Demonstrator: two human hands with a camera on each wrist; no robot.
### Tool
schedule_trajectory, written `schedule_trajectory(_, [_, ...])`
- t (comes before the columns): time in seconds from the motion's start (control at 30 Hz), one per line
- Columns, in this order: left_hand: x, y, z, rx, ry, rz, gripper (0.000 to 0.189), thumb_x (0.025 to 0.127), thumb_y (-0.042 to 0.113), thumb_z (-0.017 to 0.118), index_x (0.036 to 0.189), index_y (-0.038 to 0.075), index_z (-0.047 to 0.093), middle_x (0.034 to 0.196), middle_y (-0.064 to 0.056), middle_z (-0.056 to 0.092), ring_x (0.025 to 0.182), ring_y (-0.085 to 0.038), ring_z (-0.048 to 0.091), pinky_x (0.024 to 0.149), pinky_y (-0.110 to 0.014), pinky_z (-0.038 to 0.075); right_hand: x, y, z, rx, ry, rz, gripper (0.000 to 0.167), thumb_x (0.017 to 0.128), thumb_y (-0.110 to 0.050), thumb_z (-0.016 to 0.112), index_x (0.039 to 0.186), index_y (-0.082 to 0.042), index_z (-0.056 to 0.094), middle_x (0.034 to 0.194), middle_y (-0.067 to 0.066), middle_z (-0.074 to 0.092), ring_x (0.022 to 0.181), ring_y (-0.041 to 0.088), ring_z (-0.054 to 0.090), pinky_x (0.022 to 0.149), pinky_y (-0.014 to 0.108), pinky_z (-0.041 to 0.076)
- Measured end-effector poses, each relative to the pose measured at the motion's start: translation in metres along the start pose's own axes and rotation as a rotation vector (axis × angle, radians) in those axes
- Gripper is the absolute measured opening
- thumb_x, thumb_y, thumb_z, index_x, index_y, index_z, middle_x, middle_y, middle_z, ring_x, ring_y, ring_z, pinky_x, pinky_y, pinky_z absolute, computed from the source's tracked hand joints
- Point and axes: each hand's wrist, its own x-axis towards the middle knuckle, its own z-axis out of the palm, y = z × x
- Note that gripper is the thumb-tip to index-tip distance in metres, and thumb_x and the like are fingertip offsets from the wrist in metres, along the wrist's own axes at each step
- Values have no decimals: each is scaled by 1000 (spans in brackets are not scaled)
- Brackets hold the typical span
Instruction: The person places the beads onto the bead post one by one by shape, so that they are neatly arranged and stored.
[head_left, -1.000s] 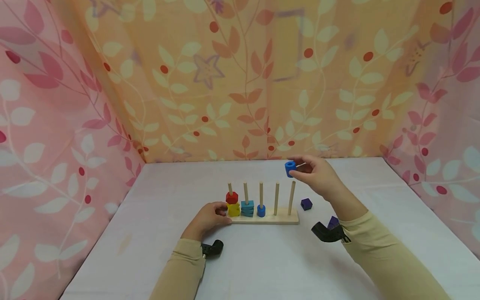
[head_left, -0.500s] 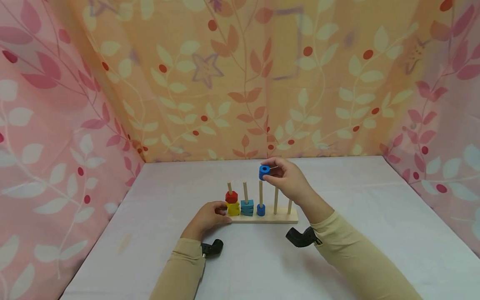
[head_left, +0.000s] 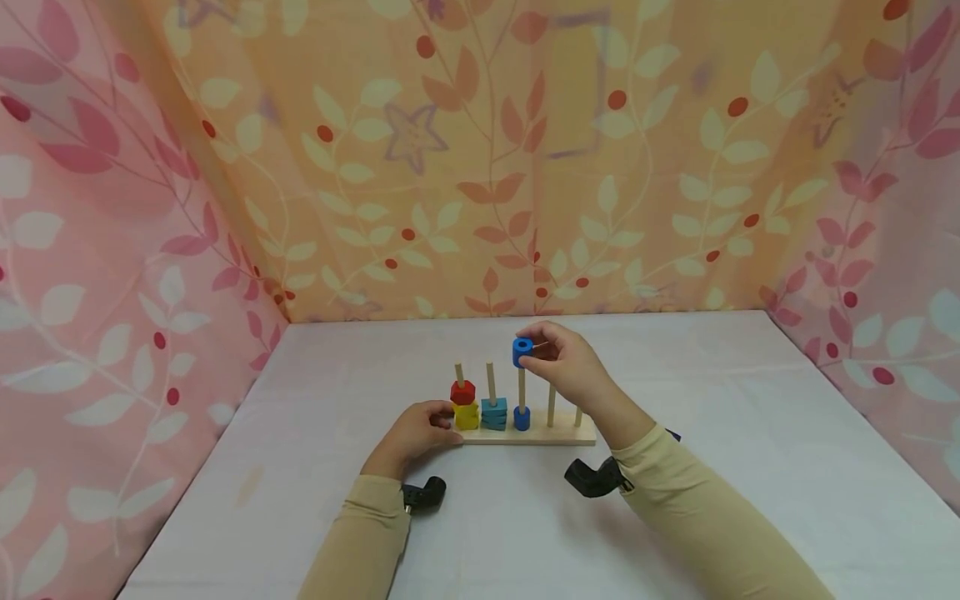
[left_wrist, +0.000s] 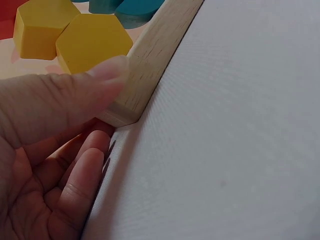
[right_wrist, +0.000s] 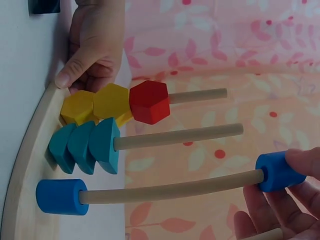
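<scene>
My right hand (head_left: 573, 367) pinches a blue cylinder bead (head_left: 522, 353) between thumb and fingers at the top of the middle peg. In the right wrist view, the tip of that peg (right_wrist: 200, 187) meets the bead's hole. Another blue cylinder (head_left: 522, 419) sits at the peg's foot. My left hand (head_left: 411, 437) grips the left end of the wooden peg base (head_left: 525, 438), thumb on its edge (left_wrist: 137, 82). Beside that hand, a red hexagonal bead (head_left: 462, 392) tops yellow beads (head_left: 467, 416) on the first peg. Teal half-round beads (right_wrist: 103, 146) are stacked on the second.
Two bare pegs, one of them the fourth peg (head_left: 552, 407), stand at the right, partly behind my right hand. A dark purple block (head_left: 674, 435) shows just past the right sleeve, mostly hidden. Patterned curtains (head_left: 480, 167) enclose the white table (head_left: 337, 358).
My right hand has carried the blue cylinder leftward from beyond the right end of the base to the middle peg, then slightly down onto its tip. The left hand has stayed still.
</scene>
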Motion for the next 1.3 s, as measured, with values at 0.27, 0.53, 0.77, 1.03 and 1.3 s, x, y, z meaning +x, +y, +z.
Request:
schedule_trajectory(0.27, [0,2,-2,-4,0,6,57,65,29,82,116,17,60,98,-1,58,92,-21,50,85,-37,44,1,2,3,11,18,-12,27,85,-11,64,111,-6,56,102,10,60,91,21,60,82,35,49])
schedule_trajectory(0.53, [0,0,0,10,-1,12,56,66,29,82,116,17,60,98,0,58,92,-21,50,86,-38,44,0,9,6,-41,33,21,27,85,-12,65,111,-8,57,101,7,60,91,21,58,82,36,48])
schedule_trajectory(0.77, [0,0,0,18,3,17,57,65,30,81,116,17,61,98,0,59,91,-20,50,85,-37,44,0,16,10,-41,63,47,38,84,-11,66,119,-9,52,103,9,58,94,22,57,84,35,48])
schedule_trajectory(1.03, [0,0,-1,28,0,24,55,66,29,81,116,17,61,97,0,59,91,-21,50,84,-37,44,-3,31,17,-24,88,65,54,82,-10,68,129,-10,42,103,9,58,94,22,57,82,34,49])
schedule_trajectory(1.3, [1,-2,-1,12,-2,26,55,65,29,81,115,18,61,97,0,59,90,-20,50,84,-38,43,-6,49,24,-14,131,103,74,79,-10,71,139,-13,28,102,8,57,92,21,58,83,34,49])
